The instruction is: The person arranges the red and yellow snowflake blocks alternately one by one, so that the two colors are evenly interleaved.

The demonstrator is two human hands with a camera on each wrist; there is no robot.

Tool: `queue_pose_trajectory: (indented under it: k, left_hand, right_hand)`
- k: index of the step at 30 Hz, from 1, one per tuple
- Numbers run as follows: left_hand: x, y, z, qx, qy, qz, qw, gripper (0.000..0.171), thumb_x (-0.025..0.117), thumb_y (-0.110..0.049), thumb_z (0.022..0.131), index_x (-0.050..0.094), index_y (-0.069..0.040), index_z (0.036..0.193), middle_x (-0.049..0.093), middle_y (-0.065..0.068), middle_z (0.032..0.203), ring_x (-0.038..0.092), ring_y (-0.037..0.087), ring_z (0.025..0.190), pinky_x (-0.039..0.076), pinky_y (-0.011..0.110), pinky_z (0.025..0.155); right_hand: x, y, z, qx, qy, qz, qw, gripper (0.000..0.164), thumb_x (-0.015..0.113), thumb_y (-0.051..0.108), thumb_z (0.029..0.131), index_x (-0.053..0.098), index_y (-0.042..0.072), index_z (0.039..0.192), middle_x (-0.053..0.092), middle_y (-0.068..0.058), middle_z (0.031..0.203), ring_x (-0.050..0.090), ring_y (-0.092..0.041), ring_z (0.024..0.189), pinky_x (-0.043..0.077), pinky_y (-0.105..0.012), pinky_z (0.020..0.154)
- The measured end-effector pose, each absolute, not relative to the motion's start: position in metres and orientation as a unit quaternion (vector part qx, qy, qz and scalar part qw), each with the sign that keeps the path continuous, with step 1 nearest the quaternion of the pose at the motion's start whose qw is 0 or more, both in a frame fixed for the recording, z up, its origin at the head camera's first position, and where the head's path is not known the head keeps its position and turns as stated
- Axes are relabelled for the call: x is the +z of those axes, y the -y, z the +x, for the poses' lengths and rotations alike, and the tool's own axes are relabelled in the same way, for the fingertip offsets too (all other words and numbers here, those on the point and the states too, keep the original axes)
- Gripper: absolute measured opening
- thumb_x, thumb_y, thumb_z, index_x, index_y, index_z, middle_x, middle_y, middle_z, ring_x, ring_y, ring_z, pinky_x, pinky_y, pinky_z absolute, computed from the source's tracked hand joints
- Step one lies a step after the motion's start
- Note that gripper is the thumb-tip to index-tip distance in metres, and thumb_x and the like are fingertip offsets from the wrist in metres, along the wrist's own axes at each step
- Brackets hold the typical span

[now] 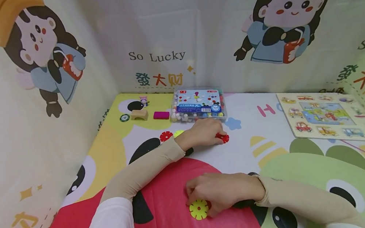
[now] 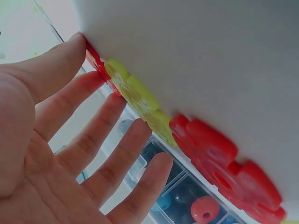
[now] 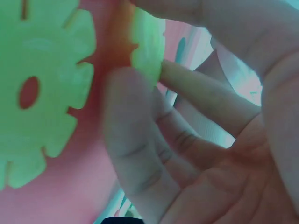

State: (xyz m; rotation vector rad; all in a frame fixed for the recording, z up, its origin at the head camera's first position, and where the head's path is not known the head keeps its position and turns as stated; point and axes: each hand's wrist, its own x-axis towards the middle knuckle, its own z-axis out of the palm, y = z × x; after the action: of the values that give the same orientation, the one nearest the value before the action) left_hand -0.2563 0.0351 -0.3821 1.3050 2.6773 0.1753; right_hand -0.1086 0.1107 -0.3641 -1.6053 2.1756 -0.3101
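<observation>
My left hand (image 1: 205,132) pinches the edge of a red notched disc (image 1: 225,138) between thumb and index finger. Its other fingers stretch out straight beside a row of discs in the left wrist view, with a yellow disc (image 2: 138,98) and another red disc (image 2: 224,163). Closer to me, the right hand (image 1: 218,191) curls beside a flat yellow notched disc (image 1: 199,210) with a centre hole. In the right wrist view its fingers pinch a second yellow disc (image 3: 150,44), while the first disc (image 3: 42,84) fills the left side. The fingers partly hide that second disc.
A clear box of coloured beads (image 1: 198,104) stands at the back. Left of it are a magenta block (image 1: 161,115), a wooden arch block (image 1: 139,114), a small figurine (image 1: 144,101) and a round dark piece (image 1: 125,117). A picture puzzle board (image 1: 288,118) lies at right.
</observation>
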Motion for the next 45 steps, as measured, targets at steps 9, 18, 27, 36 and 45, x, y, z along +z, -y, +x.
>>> queue_pose_trajectory:
  k: [9,18,27,36,45]
  left_hand:
    - [-0.382,-0.035,-0.257,0.058,-0.895,0.437,0.072,0.041,0.066,-0.044,0.085,0.06,-0.035,0.125,0.06,-0.007,0.111,0.049,0.007,0.092,0.042,0.028,0.069]
    - [-0.381,-0.038,-0.257,0.067,-0.893,0.439,0.07,0.035,0.066,-0.042,0.086,0.065,-0.034,0.12,0.062,-0.008,0.104,0.053,0.006,0.09,0.045,0.028,0.068]
    - [-0.381,-0.039,-0.256,0.044,-0.89,0.449,0.063,0.039,0.067,-0.045,0.084,0.063,-0.034,0.122,0.062,-0.007,0.11,0.055,0.008,0.095,0.045,0.026,0.066]
    - [-0.377,-0.04,-0.26,0.063,-0.89,0.446,0.07,0.039,0.069,-0.044,0.083,0.066,-0.032,0.119,0.063,-0.009,0.104,0.051,0.006,0.089,0.044,0.024,0.065]
    - [-0.376,-0.043,-0.263,0.075,-0.886,0.449,0.086,0.034,0.069,-0.043,0.082,0.071,-0.029,0.113,0.065,-0.012,0.097,0.052,0.007,0.083,0.044,0.024,0.065]
  right_hand:
    - [-0.373,-0.118,-0.108,-0.132,-0.79,-0.579,0.153,0.036,0.078,0.039,0.069,0.069,0.03,0.103,0.055,0.013,0.093,0.045,0.007,0.075,0.035,-0.006,0.06]
    - [-0.359,-0.172,-0.145,-0.154,-0.877,-0.448,0.083,0.036,0.079,0.042,0.068,0.073,0.025,0.1,0.061,0.012,0.093,0.054,0.001,0.07,0.046,-0.017,0.063]
    - [-0.373,-0.259,-0.216,-0.133,-0.947,-0.291,0.032,0.044,0.086,0.033,0.065,0.075,0.01,0.101,0.064,0.001,0.082,0.046,-0.007,0.063,0.04,-0.02,0.055]
    - [-0.378,-0.264,-0.221,-0.157,-0.935,-0.318,0.027,0.042,0.082,0.031,0.071,0.074,0.008,0.105,0.062,-0.003,0.086,0.046,-0.008,0.066,0.042,-0.019,0.058]
    - [-0.375,-0.246,-0.194,-0.128,-0.951,-0.281,0.012,0.042,0.081,0.039,0.071,0.073,0.014,0.103,0.062,-0.001,0.093,0.051,-0.011,0.073,0.043,-0.023,0.061]
